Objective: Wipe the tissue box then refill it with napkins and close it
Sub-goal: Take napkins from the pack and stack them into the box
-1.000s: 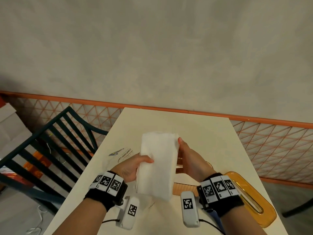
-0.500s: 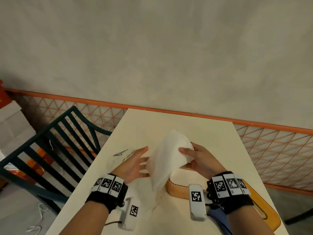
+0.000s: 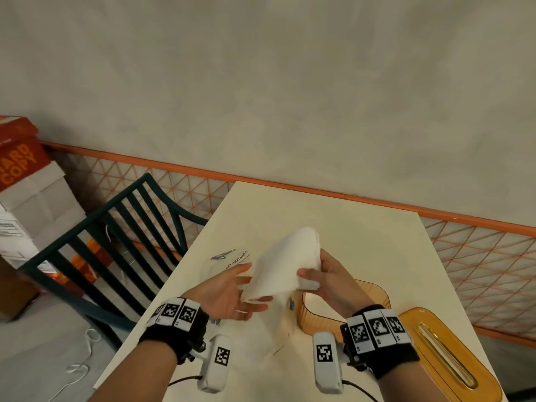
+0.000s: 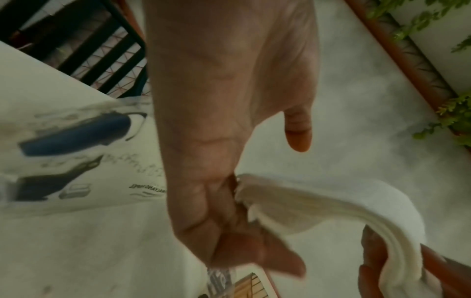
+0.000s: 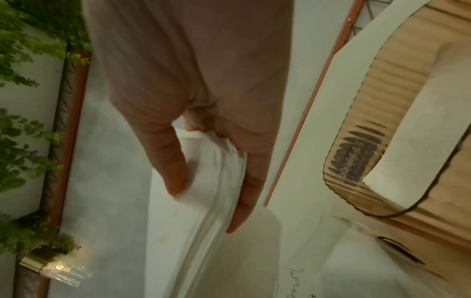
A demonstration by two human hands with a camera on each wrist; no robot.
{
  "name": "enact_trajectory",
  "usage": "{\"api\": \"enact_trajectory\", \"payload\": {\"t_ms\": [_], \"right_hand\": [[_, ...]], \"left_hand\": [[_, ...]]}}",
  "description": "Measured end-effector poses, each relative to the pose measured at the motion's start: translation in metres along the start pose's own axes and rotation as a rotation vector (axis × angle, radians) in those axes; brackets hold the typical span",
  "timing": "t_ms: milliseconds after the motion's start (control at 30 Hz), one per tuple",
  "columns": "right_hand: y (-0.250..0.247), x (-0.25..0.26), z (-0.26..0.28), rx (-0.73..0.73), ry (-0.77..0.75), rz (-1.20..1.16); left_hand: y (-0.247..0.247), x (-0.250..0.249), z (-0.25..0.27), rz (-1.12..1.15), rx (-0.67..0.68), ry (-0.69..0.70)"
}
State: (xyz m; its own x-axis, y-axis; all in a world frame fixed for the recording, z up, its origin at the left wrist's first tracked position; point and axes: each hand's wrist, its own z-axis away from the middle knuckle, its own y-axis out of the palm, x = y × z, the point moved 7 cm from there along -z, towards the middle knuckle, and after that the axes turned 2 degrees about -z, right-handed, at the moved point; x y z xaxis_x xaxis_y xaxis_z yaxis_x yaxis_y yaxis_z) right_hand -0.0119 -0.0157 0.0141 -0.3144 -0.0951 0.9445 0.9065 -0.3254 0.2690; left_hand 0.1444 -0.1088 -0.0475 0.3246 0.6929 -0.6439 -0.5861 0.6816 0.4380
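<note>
Napkins (image 3: 285, 264), a bent white stack, hung above the worktop (image 3: 333, 227), my right hand (image 3: 327, 275) grasping their far end between thumb and fingers. My left hand (image 3: 229, 291) met the near end, fingers lying loose, not clenched. I saw the amber tissue box (image 3: 322, 322) open beneath the right grip, its lid (image 3: 452, 358) beside it.

There is one thick stack of white paper napkins (image 3: 285, 266). Two bare hands are visible, the left hand (image 3: 229, 293) and the right hand (image 3: 327, 281). There is one open amber ribbed plastic tissue box (image 3: 322, 322) and one amber plastic lid with a slot (image 3: 446, 355). One clear printed plastic wrapper (image 3: 229, 258) lies on one cream rectangular table (image 3: 348, 227). There is one dark green slatted metal chair (image 3: 95, 242). The stacked cardboard boxes (image 3: 26, 198) are at least two.
</note>
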Motion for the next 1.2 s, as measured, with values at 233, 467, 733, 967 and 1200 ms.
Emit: {"api": "enact_trajectory", "payload": {"t_ms": [233, 467, 733, 967, 1200], "right_hand": [[0.000, -0.002, -0.003, -0.016, -0.062, 0.250], [-0.012, -0.055, -0.006, -0.126, -0.095, 0.411], [-0.022, -0.111, -0.004, -0.241, -0.039, 0.473], [-0.022, -0.117, -0.002, -0.258, -0.032, 0.557], [-0.044, -0.057, 0.007, -0.337, -0.100, 0.537]], "left_hand": [[-0.018, -0.028, 0.009, 0.001, -0.173, 0.431], [-0.018, -0.011, 0.015, -0.301, -0.519, 0.525], [-0.040, 0.020, -0.004, -0.557, -0.599, 0.530], [-0.043, 0.026, -0.006, -0.582, -0.610, 0.472], [-0.009, -0.015, -0.002, -0.580, -0.550, 0.620]]}}
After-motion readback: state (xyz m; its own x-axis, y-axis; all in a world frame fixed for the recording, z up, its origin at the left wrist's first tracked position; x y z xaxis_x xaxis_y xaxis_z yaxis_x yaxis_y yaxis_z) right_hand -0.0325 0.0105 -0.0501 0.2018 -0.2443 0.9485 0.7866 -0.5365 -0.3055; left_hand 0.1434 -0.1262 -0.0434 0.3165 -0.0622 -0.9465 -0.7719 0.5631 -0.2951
